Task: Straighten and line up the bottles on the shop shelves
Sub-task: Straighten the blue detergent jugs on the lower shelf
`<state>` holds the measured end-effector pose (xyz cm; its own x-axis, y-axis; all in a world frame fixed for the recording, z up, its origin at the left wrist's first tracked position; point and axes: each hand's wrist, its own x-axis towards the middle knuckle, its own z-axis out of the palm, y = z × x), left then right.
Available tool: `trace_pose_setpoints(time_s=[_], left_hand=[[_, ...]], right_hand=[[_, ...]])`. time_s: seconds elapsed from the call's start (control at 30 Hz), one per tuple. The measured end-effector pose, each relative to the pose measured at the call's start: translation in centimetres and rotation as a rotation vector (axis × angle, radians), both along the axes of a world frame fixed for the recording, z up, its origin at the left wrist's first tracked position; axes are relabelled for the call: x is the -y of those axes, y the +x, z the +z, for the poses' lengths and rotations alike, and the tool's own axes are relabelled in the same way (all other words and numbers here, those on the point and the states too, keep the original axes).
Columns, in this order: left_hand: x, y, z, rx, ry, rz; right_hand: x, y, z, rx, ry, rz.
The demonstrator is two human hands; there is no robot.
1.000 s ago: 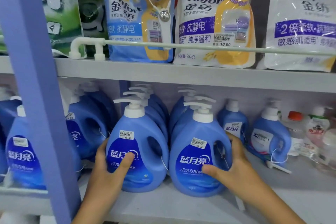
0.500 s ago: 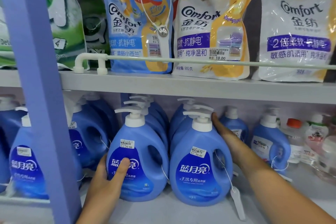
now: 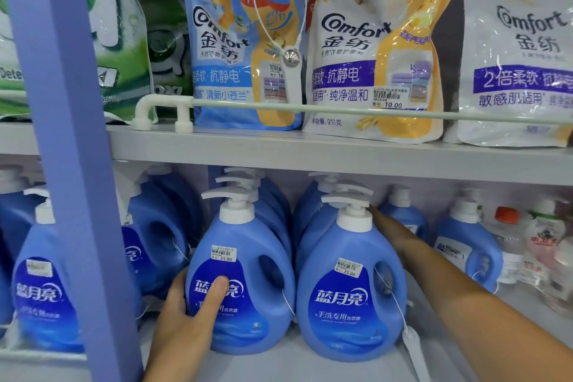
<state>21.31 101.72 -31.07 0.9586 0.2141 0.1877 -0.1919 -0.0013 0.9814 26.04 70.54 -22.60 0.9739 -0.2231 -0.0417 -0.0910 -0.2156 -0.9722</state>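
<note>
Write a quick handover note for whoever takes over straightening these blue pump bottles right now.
Left hand grips the front-left bottle, thumb across its label.
Right hand reaches in behind the front-right bottle; its fingers are hidden, grip unclear.
Both front bottles stand upright, side by side, labels forward, on the lower shelf.
Left: the rows behind and the small bottles to the right look unaligned.

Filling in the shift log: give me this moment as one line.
left hand grips front-left blue bottle | right hand reaches behind front-right bottle | both upright
</note>
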Motion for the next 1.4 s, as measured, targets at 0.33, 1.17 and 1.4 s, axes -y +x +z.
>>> trace_pose_setpoints(time_s=[0.33,1.17,1.4], left_hand=[[0.0,-0.6,-0.4,0.082,-0.099,0.044],[0.3,0.0,-0.3,0.02,-0.158,0.119],[0.7,-0.8,-0.1,0.054,-0.102,0.119]], right_hand=[[0.0,-6.3,-4.7,0.246,0.376,-0.113],[-2.9,-5.8,-3.8,0.144,0.626,-0.061],[-3.1,-6.7,-3.8,0.145,0.543,-0.096]])
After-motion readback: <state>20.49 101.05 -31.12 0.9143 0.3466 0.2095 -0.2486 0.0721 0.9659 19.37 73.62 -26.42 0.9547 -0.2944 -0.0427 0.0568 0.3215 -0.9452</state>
